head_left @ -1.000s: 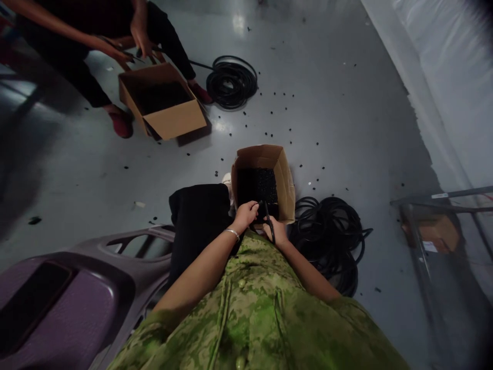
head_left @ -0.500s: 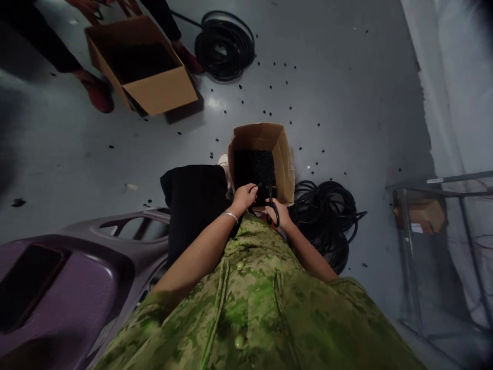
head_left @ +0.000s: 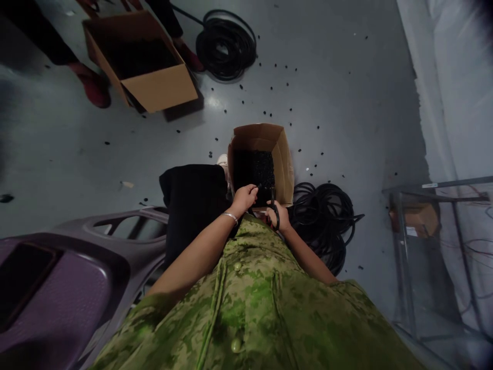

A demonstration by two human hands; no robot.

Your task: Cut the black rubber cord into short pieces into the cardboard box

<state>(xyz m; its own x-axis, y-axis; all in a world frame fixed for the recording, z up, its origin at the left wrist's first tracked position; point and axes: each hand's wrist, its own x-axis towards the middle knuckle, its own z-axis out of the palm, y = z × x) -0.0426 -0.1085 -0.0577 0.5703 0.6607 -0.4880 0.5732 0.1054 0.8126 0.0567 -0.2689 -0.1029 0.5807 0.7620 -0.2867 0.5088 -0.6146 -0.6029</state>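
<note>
My left hand (head_left: pixel 245 199), a bangle on its wrist, is closed in a pinch on a thin black tube (head_left: pixel 259 186), whose end pokes out past the fingertips. Facing it, my right hand (head_left: pixel 284 216) grips black-handled scissors (head_left: pixel 276 217) with the blades pointing away from me. Both hands are over the near edge of an open cardboard box (head_left: pixel 284 164) on the floor. Small black cut pieces (head_left: pixel 264 165) fill part of the box. How far apart the blades are is too small to tell.
A tangled coil of black tubing (head_left: pixel 321 221) lies right of the box. Small black bits are scattered on the floor. Farther left, another person stands by a larger carton (head_left: pixel 162 90) and a second coil (head_left: pixel 226 46). A purple chair (head_left: pixel 73 288) bears a phone (head_left: pixel 25 280); a metal frame (head_left: pixel 404 246) stands right.
The scissors have turned slightly, their blades shifting a little to the right and away from the tube end. My left hand stays nearly in place. The whole view has shifted slightly.
</note>
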